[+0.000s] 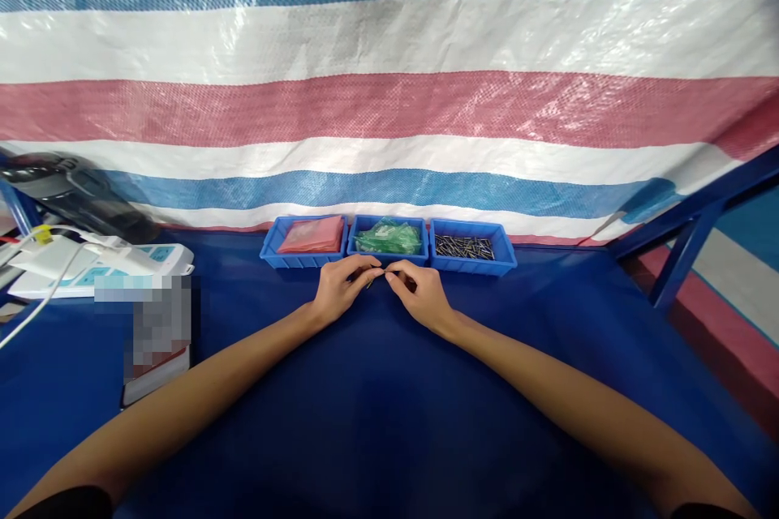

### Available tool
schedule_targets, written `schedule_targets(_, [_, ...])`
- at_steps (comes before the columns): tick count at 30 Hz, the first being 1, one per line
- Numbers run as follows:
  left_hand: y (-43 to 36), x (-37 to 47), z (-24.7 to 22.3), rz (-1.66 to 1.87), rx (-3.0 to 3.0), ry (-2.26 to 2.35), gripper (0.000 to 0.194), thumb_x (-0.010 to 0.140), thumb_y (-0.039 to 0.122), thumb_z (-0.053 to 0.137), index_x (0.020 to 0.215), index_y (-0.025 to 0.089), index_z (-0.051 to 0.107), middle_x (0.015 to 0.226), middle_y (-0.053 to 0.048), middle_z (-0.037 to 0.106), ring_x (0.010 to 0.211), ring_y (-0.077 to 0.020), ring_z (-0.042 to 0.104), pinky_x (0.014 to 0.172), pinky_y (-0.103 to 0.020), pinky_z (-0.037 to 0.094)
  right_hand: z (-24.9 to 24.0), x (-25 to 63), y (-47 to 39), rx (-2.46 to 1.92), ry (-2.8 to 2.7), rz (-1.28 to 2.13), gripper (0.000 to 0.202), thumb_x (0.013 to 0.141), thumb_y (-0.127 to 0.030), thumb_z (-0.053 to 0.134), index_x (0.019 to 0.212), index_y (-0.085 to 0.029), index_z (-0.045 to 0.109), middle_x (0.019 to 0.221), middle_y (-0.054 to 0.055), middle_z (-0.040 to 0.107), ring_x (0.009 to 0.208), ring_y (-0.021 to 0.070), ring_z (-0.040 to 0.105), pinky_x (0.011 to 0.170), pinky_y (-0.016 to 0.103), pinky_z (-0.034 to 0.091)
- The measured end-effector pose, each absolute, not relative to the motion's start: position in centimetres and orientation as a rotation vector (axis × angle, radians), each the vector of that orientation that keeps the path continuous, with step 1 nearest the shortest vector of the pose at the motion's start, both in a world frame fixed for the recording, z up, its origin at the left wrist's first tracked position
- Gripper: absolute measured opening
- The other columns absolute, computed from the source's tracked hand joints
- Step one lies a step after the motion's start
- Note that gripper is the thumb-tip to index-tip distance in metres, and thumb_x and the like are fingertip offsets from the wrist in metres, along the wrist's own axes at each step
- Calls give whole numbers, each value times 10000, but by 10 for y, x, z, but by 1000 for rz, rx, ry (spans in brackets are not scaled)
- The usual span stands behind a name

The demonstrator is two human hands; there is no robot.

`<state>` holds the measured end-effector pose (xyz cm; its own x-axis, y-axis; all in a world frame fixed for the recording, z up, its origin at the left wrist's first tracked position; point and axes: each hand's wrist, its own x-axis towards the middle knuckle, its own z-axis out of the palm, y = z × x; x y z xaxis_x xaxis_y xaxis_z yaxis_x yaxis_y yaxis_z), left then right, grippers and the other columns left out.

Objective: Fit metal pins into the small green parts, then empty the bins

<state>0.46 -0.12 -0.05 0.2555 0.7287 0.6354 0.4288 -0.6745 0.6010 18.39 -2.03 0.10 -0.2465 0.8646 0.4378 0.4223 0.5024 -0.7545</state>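
Fingertips of the left hand (341, 285) and right hand (419, 292) meet, pinched on a small dark pin (370, 282) just before the middle tray (387, 258); assembly seems underway, needing steady alignment next.

We see a work table (389, 438) covered in deep blue cloth filling the lower half of the view. Behind it, from nine to three o'clock, hangs a woven plastic tarpaulin (389, 105) in horizontal bands of blue, white and red, glossy where the light catches it. At three o'clock, a blue metal frame (694, 227) slants down beside the table. At nine o'clock, a white power strip (97, 268) with cables lies on the cloth.
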Motion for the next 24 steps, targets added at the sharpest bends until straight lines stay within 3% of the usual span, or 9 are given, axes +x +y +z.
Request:
schedule_targets(6, [2, 6, -2, 1385, 2290, 1011, 224, 851, 350, 613, 932, 146, 661, 681, -10, 678, 543, -90, 604, 561, -171, 496, -2, 182, -19, -1066, -1922, 592, 203, 906, -305, 499, 921, -165, 645, 565, -23, 557, 498, 112, 510, 537, 227, 394])
schedule_targets(12, [0, 5, 0, 1379, 2290, 1049, 231, 868, 371, 583, 901, 155, 658, 702, -16, 688, 554, -100, 616, 552, -180, 499, -4, 181, -21, -925, -1985, 535, 237, 946, -247, 425, 962, -177, 652, 908, 63, 703, 794, 166, 651, 747, 269, 476])
schedule_targets(24, [-1, 6, 6, 1351, 2260, 997, 198, 877, 319, 580, 825, 149, 670, 721, -25, 675, 591, -102, 588, 582, -198, 472, -3, 183, -21, -984, -1894, 502, 239, 944, -257, 437, 955, -181, 664, 825, 46, 687, 711, 154, 630, 693, 256, 462])
